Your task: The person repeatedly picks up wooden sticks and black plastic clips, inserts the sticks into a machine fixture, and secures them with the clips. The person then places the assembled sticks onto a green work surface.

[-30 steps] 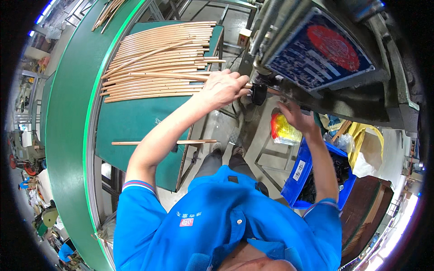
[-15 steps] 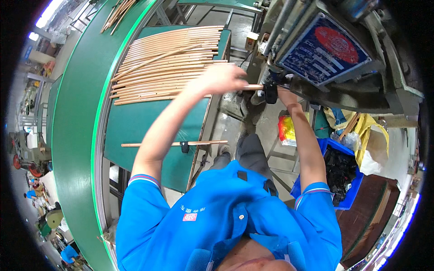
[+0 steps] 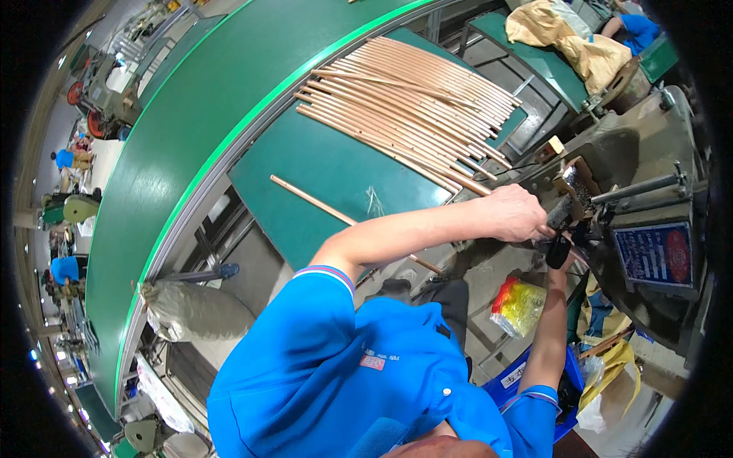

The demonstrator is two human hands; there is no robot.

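Observation:
My left hand [image 3: 515,214] is closed around the end of a copper-coloured tube at the mouth of a grey machine [image 3: 634,183]. A pile of long copper-coloured tubes [image 3: 412,99] lies on the green table [image 3: 328,164] just behind that hand. My right hand [image 3: 566,263] reaches up from below to a black handle [image 3: 557,248] on the machine, which hides its fingers. A single tube [image 3: 313,200] lies apart on the table, partly under my left forearm.
A curved green conveyor [image 3: 191,130] runs along the left. The machine has a blue and red plate [image 3: 657,253]. A yellow and red bag [image 3: 519,304] and a blue crate [image 3: 534,375] sit below. A grey sack [image 3: 191,309] lies under the conveyor. Other people [image 3: 65,269] work far left.
The view has swung, so the machine now sits at the right and the tube pile at the top. Both hands stay at the machine's mouth, with the left still on a tube.

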